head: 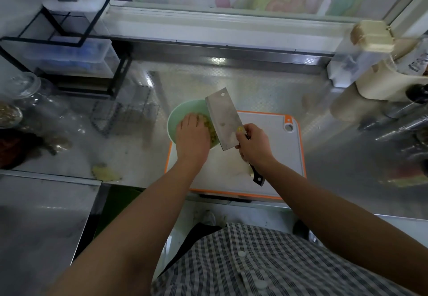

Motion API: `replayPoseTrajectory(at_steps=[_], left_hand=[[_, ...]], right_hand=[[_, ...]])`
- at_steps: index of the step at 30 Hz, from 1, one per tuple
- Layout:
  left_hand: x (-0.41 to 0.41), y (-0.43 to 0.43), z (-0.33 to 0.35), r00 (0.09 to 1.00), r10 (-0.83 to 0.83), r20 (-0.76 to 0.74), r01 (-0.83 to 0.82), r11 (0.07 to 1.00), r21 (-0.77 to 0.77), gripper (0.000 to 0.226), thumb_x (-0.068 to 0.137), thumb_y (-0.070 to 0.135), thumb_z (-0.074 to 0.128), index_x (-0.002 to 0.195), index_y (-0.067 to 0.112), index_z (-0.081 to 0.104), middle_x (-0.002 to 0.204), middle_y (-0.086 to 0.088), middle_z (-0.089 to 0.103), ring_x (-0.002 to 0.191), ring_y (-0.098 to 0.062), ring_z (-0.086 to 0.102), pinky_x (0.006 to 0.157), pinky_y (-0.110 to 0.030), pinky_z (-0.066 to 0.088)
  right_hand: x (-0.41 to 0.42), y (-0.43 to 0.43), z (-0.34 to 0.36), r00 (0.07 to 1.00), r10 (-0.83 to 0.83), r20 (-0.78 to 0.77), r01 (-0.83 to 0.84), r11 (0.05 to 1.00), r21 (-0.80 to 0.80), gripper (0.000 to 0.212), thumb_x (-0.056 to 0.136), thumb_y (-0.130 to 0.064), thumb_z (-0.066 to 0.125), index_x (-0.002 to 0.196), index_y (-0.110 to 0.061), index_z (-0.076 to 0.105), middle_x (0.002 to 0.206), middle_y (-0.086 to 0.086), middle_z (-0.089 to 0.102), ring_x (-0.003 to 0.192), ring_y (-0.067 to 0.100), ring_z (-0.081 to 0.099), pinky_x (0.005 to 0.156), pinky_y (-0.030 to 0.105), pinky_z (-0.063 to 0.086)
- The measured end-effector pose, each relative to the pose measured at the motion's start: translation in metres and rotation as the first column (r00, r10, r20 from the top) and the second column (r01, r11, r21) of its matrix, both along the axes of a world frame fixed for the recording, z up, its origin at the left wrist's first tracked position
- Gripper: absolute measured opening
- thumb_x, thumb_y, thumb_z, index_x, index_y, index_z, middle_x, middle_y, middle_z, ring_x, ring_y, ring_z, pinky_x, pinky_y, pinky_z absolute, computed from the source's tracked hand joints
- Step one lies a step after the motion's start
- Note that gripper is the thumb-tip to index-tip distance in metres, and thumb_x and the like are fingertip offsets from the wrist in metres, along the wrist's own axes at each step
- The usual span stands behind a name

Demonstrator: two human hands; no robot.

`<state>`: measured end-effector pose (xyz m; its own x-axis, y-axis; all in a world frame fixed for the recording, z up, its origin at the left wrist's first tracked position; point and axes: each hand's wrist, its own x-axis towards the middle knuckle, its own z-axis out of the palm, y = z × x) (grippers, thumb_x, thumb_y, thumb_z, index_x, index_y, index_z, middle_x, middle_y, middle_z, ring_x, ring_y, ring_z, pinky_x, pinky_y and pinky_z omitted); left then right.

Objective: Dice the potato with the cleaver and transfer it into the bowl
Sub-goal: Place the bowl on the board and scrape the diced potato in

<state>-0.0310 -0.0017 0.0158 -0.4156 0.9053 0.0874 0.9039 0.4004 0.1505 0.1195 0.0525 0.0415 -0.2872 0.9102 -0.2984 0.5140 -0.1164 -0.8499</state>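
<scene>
A pale green bowl (183, 110) rests at the left edge of a white cutting board with an orange rim (273, 147). My right hand (253, 143) grips the cleaver (223, 119) by its black handle and holds the blade tilted over the bowl's right side. Yellowish potato dice (209, 125) lie in the bowl along the blade's left face. My left hand (192, 133) is over the bowl, palm down, fingers spread against the dice and the blade. A small pale potato piece (250, 172) sits on the board beside the handle's end.
Potato peelings (105, 173) lie on the steel counter at the front left. A black wire rack (69, 48) with plastic boxes and glass jars (27, 92) stand at the left. Bottles and a cream container (379, 82) crowd the right. A window ledge runs along the back.
</scene>
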Motion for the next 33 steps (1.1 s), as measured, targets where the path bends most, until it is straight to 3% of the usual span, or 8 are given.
replayPoseTrajectory(at_steps=[6,8,12,16,18,23,30,33], left_hand=[[0.024,-0.001,0.013,0.946,-0.318,0.055,0.302,0.933,0.196,0.047,0.093,0.026,0.029,0.113,-0.002,0.061,0.114,-0.016,0.060,0.105,-0.031,0.056,0.096,-0.039,0.042],[0.023,-0.005,0.009,0.966,-0.254,0.045,0.245,0.958,0.148,0.040,0.091,0.020,0.036,0.108,-0.003,0.063,0.112,-0.018,0.061,0.105,-0.033,0.056,0.097,-0.041,0.044],[0.021,-0.009,0.005,0.992,-0.109,0.057,0.105,0.993,0.062,0.045,0.098,0.020,0.039,0.138,-0.002,0.041,0.141,-0.018,0.042,0.132,-0.031,0.038,0.116,-0.042,0.022],[0.028,-0.005,0.008,0.981,-0.160,0.107,0.143,0.979,0.146,0.021,0.083,0.002,0.059,0.104,-0.002,0.063,0.108,-0.017,0.061,0.094,-0.033,0.060,0.083,-0.038,0.050],[0.025,-0.008,0.011,0.981,-0.018,0.191,-0.007,0.992,0.129,0.024,0.080,-0.003,0.058,0.102,0.003,0.065,0.108,-0.012,0.060,0.088,-0.024,0.059,0.067,-0.028,0.043],[0.014,-0.012,0.019,0.932,0.087,0.351,-0.141,0.981,0.131,0.030,0.081,-0.006,0.051,0.103,0.009,0.063,0.107,-0.009,0.051,0.097,-0.025,0.048,0.073,-0.018,0.035],[0.015,-0.006,0.027,0.985,0.175,-0.004,-0.175,0.983,-0.062,0.017,0.090,0.018,0.052,0.094,0.020,0.068,0.094,-0.003,0.065,0.094,-0.024,0.052,0.084,-0.034,0.034],[0.017,-0.005,0.024,0.985,0.144,-0.092,-0.154,0.982,-0.110,0.020,0.090,0.012,0.049,0.102,0.019,0.064,0.101,-0.004,0.062,0.102,-0.025,0.049,0.090,-0.036,0.033]], right_hand=[[-0.004,-0.001,0.002,0.999,-0.027,-0.016,0.026,0.997,-0.073,0.018,0.097,-0.018,0.047,0.102,-0.004,0.057,0.080,0.016,0.065,0.048,0.015,0.051,0.044,0.027,0.040],[-0.002,-0.001,0.002,0.999,-0.045,-0.018,0.043,0.996,-0.072,0.018,0.098,-0.020,0.046,0.101,-0.005,0.056,0.079,0.016,0.064,0.048,0.015,0.051,0.043,0.027,0.040],[-0.001,-0.002,0.002,0.998,-0.061,-0.033,0.058,0.995,-0.078,0.018,0.099,-0.021,0.044,0.100,-0.006,0.054,0.076,0.013,0.062,0.050,0.015,0.051,0.044,0.028,0.041],[-0.003,-0.004,0.003,0.998,-0.052,-0.038,0.049,0.997,-0.067,0.018,0.098,-0.021,0.045,0.102,-0.006,0.055,0.077,0.013,0.063,0.050,0.015,0.052,0.045,0.029,0.042],[-0.001,-0.003,0.003,0.998,-0.058,-0.037,0.056,0.997,-0.061,0.018,0.099,-0.022,0.045,0.101,-0.007,0.054,0.076,0.013,0.063,0.050,0.015,0.052,0.046,0.029,0.042],[0.005,-0.002,0.004,0.998,-0.051,-0.046,0.048,0.997,-0.056,0.021,0.100,-0.025,0.046,0.104,-0.007,0.055,0.081,0.014,0.064,0.050,0.012,0.052,0.044,0.026,0.041],[0.015,-0.001,0.005,0.996,-0.062,-0.069,0.058,0.996,-0.066,0.021,0.099,-0.023,0.047,0.105,-0.005,0.055,0.077,0.012,0.062,0.050,0.013,0.051,0.043,0.026,0.041],[0.020,0.001,0.005,0.995,-0.073,-0.073,0.069,0.995,-0.066,0.018,0.099,-0.023,0.047,0.103,-0.007,0.055,0.074,0.010,0.062,0.049,0.013,0.050,0.043,0.026,0.041]])
